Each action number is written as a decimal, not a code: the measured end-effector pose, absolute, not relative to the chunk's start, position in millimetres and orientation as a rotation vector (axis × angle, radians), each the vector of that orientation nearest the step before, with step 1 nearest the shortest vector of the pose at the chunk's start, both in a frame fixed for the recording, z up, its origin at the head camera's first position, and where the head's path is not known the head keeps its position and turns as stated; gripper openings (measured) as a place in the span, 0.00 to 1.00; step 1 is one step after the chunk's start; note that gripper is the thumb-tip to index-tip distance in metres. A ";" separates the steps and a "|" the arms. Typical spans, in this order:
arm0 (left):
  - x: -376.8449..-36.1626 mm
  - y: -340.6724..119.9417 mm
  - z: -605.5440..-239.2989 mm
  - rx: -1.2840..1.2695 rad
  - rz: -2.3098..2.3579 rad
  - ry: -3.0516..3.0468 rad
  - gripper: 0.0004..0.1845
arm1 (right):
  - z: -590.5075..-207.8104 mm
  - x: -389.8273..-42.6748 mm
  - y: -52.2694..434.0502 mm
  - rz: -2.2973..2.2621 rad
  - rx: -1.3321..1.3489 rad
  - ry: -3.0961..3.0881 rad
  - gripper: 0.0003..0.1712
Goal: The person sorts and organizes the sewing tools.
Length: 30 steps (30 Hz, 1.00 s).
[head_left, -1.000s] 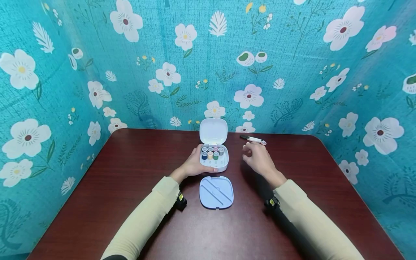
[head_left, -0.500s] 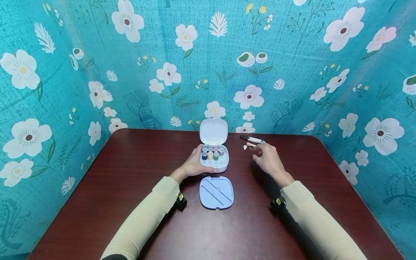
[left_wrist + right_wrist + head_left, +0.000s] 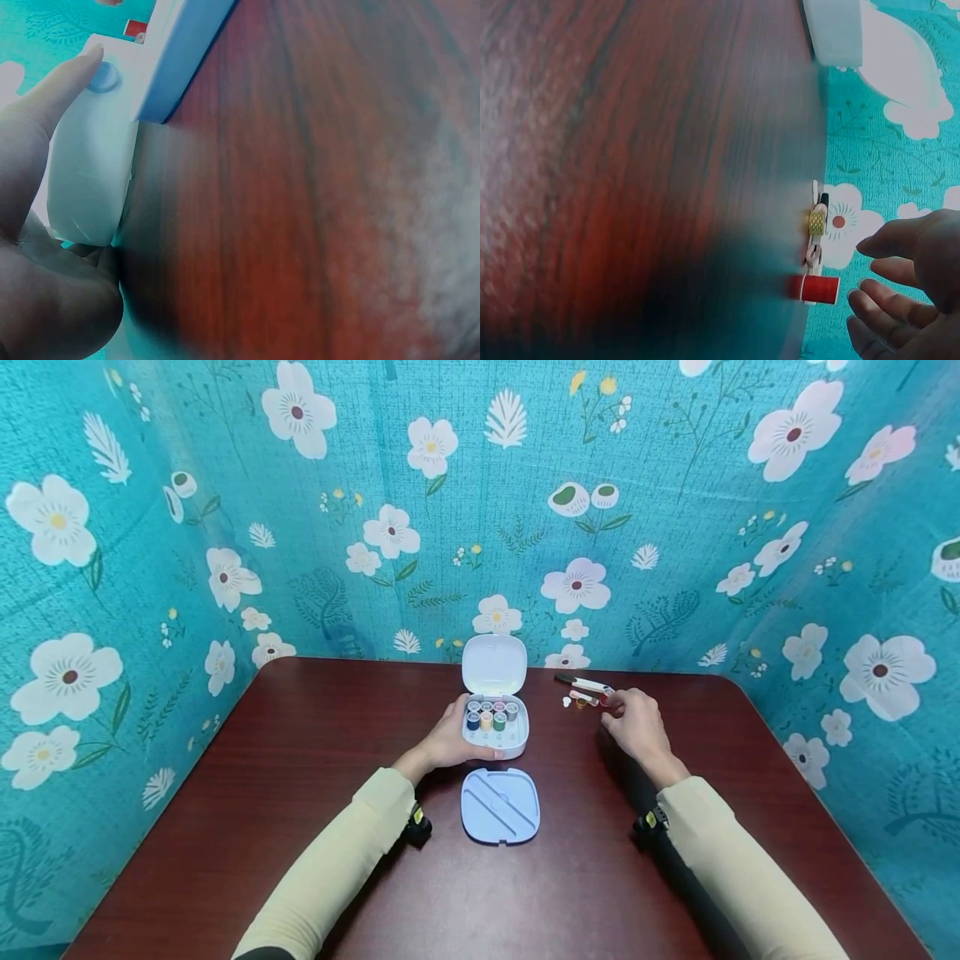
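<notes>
Centre of frame: I see the white box (image 3: 495,727) open, spools inside, lid up.
Left hand (image 3: 447,741): fingers wrapped round the box's left side, thumb on its front edge.
Right hand (image 3: 634,725): right of centre, fingers loosely apart beside a red spool (image 3: 814,289), seemingly not touching.
Below the box: blue tray (image 3: 500,805) on the table (image 3: 300,827).

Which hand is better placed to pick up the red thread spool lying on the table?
Right. The right hand hovers open beside the red thread spool, fingers toward it, while the left hand grips the white sewing box.
</notes>
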<state>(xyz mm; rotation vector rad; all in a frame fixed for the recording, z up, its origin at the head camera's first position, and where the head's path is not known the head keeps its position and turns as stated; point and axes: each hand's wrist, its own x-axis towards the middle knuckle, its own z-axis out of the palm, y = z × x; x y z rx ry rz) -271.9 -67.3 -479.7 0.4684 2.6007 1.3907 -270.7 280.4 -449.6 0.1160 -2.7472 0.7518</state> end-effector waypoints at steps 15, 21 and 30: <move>-267.2 -65.7 -475.9 0.465 1.387 2.610 0.63 | -459.7 -287.5 293.1 0.897 -0.020 -2.690 0.17; -266.7 -65.9 -475.9 0.462 1.388 2.605 0.64 | -465.4 -296.1 291.7 0.988 -0.082 -2.641 0.20; -264.6 -65.7 -473.2 0.459 1.393 2.595 0.65 | -470.1 -303.4 284.4 1.082 -0.201 -2.605 0.24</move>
